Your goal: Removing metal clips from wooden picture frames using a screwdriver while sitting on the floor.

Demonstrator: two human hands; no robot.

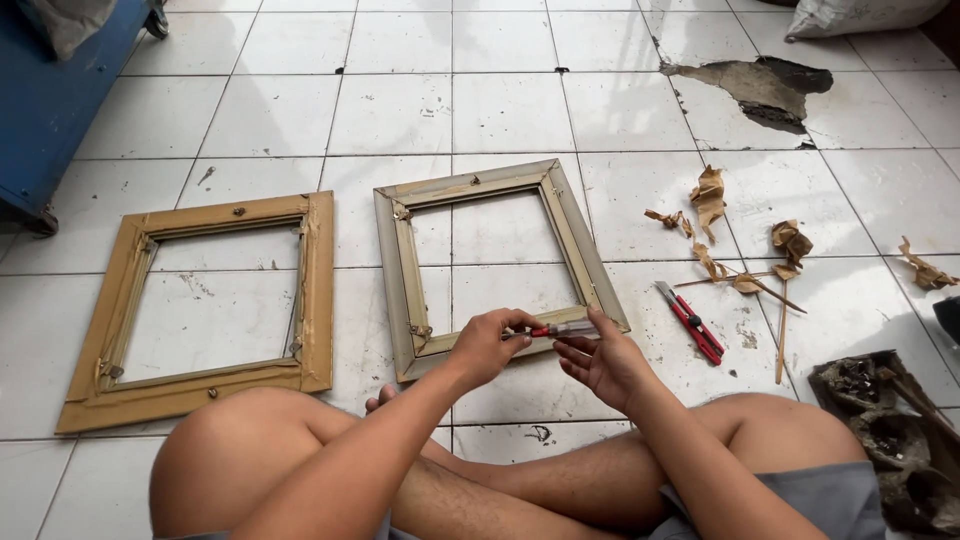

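I sit cross-legged on a white tiled floor. Both hands meet over the lower edge of a grey picture frame (415, 270) lying flat before me. My left hand (487, 345) pinches one end of a small red and silver tool (562, 329), which looks like a screwdriver or thin cutter. My right hand (603, 362) holds its other end from below, fingers curled. A second, tan wooden frame (318, 290) lies flat to the left, next to my left knee.
A red utility knife (690, 322) lies right of the grey frame. Torn brown tape and paper scraps (708, 196) are scattered beyond it. A dark tray of debris (885, 435) sits at right. A blue cabinet (45, 100) stands far left; a broken tile (765, 88) shows far right.
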